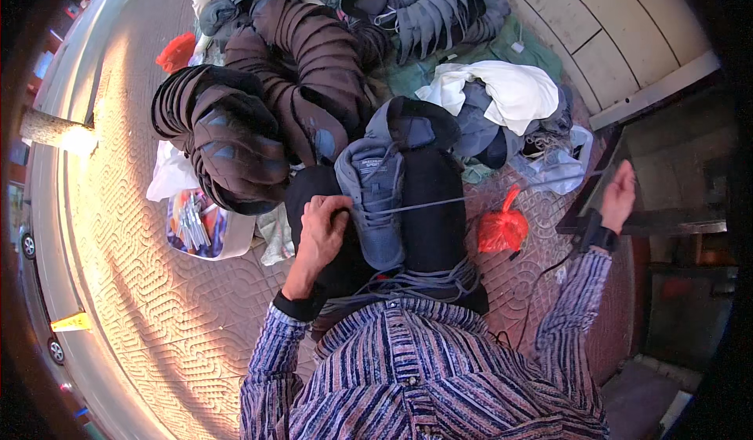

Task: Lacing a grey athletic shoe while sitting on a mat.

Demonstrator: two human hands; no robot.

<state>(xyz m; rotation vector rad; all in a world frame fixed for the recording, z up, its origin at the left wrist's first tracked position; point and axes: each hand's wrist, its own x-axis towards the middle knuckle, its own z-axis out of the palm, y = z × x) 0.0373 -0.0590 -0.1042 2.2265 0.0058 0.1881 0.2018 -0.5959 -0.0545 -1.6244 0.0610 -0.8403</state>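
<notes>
A blue-grey, matte shoe upper (pixel 376 193), narrow-toed, lies lengthwise across smooth black trousers (pixel 435 240). The left hand (pixel 320 232) bends its fingers against the upper's side edge; whether that grip is clamped, I cannot tell. The right hand (pixel 618 195), out wide, has its grip together on a thin grey lace (pixel 471 198), drawn straight from the eyelets. Loose laces (pixel 439 285) coil across the lap. Beyond, ribbed brown uppers (pixel 314 71) nest in curved stacks near crumpled white cloth (pixel 522 95); a shiny red bag (pixel 502 230) sits on swirl-patterned paving (pixel 204 307).

Shoe upper (pixel 380 240) is blu-gry w/ gry lace (pixel 435 202), shirt (pixel 408 354) striped navy/pink/wht, trousers (pixel 434 232) blk, bag (pixel 502 230) red.
</notes>
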